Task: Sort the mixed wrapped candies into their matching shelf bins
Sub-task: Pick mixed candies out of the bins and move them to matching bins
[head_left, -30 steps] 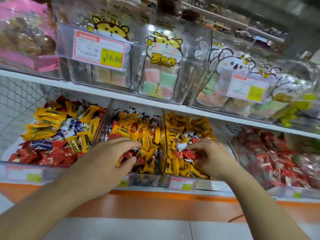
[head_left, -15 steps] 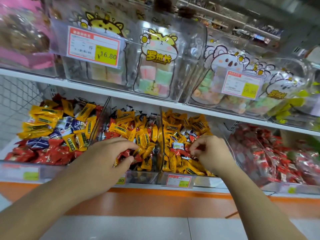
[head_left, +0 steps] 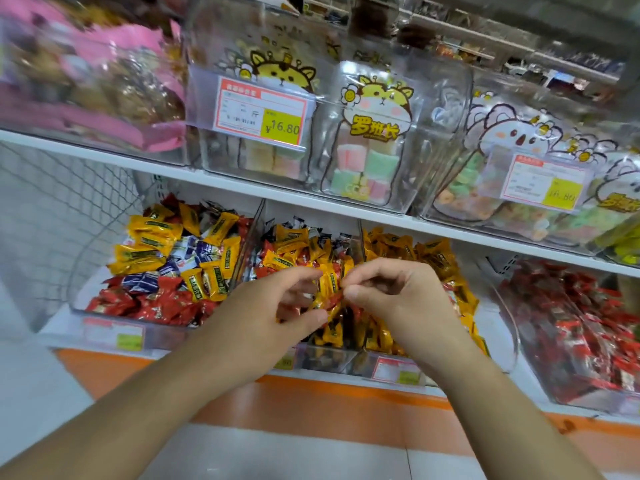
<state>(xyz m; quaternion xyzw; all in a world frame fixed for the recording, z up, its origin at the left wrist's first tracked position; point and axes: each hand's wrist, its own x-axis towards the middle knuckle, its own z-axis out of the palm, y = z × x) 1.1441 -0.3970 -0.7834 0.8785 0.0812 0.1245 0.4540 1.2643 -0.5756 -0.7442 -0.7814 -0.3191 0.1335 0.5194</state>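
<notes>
Starting at the white mesh side panel (head_left: pixel 62 216), the left bin (head_left: pixel 114 336) holds mixed yellow, blue and red candies, with a clear divider (head_left: pixel 247 244) closing its right edge. Over the middle bin (head_left: pixel 329 358) the left hand (head_left: pixel 273 317) curls round red and yellow wrapped candies (head_left: pixel 329 299), and the right hand (head_left: pixel 398 299) pinches the same bunch from just beside it. Farther right lies the red-candy bin (head_left: pixel 571 323), under the upper shelf edge (head_left: pixel 346 209).
</notes>
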